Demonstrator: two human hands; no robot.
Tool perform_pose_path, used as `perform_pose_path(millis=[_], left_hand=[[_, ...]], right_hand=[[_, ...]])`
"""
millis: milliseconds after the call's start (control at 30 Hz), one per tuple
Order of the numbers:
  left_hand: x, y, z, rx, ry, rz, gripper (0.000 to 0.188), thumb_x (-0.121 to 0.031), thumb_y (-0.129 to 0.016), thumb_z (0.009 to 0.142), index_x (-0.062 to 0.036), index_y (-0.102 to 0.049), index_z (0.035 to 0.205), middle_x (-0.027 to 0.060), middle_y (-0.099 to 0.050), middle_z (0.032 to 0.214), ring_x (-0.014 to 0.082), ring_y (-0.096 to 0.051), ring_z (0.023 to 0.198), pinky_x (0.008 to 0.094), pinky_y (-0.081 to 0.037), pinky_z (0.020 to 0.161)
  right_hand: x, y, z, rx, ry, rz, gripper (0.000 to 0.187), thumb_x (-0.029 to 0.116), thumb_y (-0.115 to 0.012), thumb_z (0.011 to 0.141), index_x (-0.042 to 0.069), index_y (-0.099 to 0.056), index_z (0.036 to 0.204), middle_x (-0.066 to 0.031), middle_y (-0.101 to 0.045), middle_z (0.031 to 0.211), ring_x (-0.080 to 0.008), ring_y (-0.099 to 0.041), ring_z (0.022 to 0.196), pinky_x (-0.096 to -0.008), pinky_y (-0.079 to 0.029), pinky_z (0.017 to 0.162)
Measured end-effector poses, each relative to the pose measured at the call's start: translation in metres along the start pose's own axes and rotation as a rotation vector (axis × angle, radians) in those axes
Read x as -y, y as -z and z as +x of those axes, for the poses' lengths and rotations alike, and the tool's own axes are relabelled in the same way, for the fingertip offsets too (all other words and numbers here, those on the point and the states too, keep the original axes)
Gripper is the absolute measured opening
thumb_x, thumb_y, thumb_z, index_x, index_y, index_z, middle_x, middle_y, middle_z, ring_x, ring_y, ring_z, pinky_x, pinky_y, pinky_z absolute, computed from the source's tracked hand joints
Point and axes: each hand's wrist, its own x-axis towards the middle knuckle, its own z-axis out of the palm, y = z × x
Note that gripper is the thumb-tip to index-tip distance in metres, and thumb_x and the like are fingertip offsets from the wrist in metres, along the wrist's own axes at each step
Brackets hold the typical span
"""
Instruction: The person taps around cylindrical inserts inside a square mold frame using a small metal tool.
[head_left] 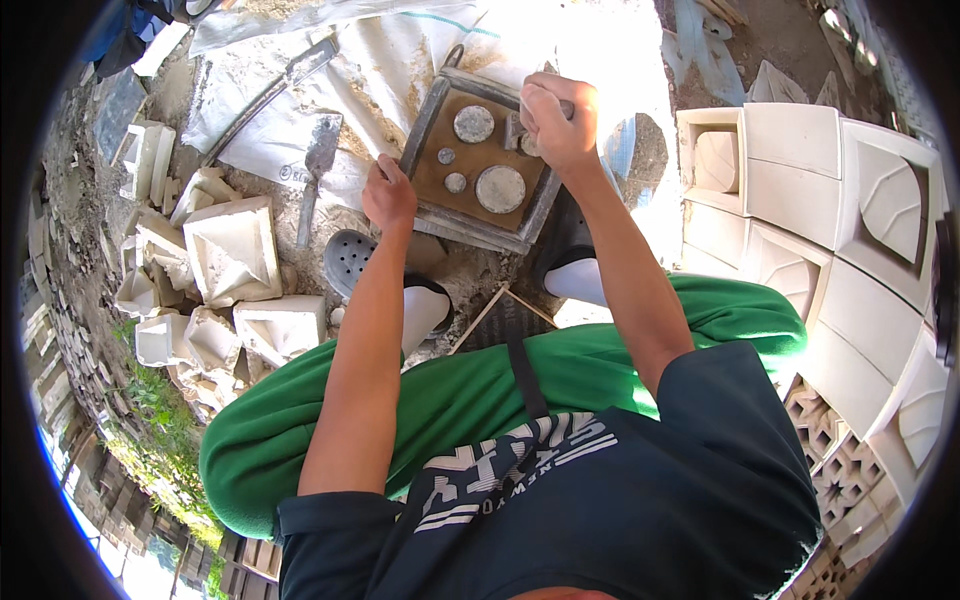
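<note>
A square mould (533,225) with a dark grey frame lies on the ground between my feet. Its brown, sandy-looking face (470,165) carries several round grey discs, the largest (500,190) nearest me. My right hand (562,120) is closed over the mould's right side, gripping a tool whose dark rounded end (567,109) sticks out; most of it is hidden by the fingers. At the frame's left edge, my left hand (388,195) is closed, its fingertips close to a pale bar (362,118). What it grips cannot be made out.
A flat-bladed trowel (320,150) and a long metal bar (265,100) lie on the white sheet (370,35) left of the mould. Broken pale castings (235,250) are piled at left. Stacked cream relief tiles (790,185) line the right, with patterned openwork blocks (820,430) lower down.
</note>
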Motion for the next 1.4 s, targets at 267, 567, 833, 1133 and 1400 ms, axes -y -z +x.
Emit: perform_pose_path(millis=[267,567,833,1133,1400], left_hand=[[-0.001,-0.002,0.004,0.023,0.019,0.019,0.048,-0.042,-0.037,0.098,-0.011,-0.072,0.092,0.0166,-0.07,0.089,0.0402,-0.064,0.086,0.0488,-0.048,0.078],[0.004,-0.004,0.002,0.003,0.038,0.027,0.048,-0.043,-0.036,0.099,-0.0111,-0.072,0.093,0.0175,-0.07,0.087,0.0413,-0.064,0.085,0.0497,-0.048,0.078],[-0.002,0.004,0.001,0.002,0.039,-0.024,0.046,-0.042,-0.038,0.098,-0.0098,-0.07,0.09,0.0188,-0.069,0.086,0.0426,-0.064,0.085,0.052,-0.047,0.076],[0.004,0.0,0.003,-0.003,0.068,-0.002,0.045,-0.042,-0.039,0.098,-0.0102,-0.07,0.09,0.0207,-0.069,0.082,0.0436,-0.064,0.082,0.0521,-0.047,0.075],[0.007,-0.003,0.003,0.008,0.044,0.005,0.046,-0.043,-0.038,0.099,-0.0103,-0.069,0.093,0.0207,-0.069,0.083,0.0432,-0.064,0.083,0.0518,-0.048,0.076]], right_hand=[[0.004,-0.004,-0.001,-0.072,0.059,-0.008,0.029,0.004,-0.044,0.083,0.001,-0.042,0.054,0.0,-0.036,0.05,-0.0075,-0.032,0.045,-0.0247,-0.026,0.041],[0.013,-0.014,0.002,-0.059,0.083,0.029,0.031,0.003,-0.044,0.083,0.001,-0.039,0.052,-0.0011,-0.038,0.05,-0.0077,-0.033,0.044,-0.0248,-0.026,0.041],[0.014,0.001,-0.003,-0.01,-0.052,0.131,0.027,0.011,-0.052,0.084,-0.003,-0.053,0.061,0.0,-0.044,0.051,-0.0074,-0.04,0.05,-0.0265,-0.031,0.047],[0.022,-0.004,-0.005,-0.108,0.039,0.346,0.027,0.005,-0.047,0.083,0.001,-0.047,0.056,0.0014,-0.04,0.05,-0.007,-0.033,0.047,-0.0251,-0.025,0.043],[0.028,-0.008,-0.009,-0.167,0.041,0.207,0.032,0.004,-0.042,0.083,0.006,-0.031,0.053,-0.0018,-0.033,0.05,-0.01,-0.029,0.042,-0.0268,-0.026,0.039]])
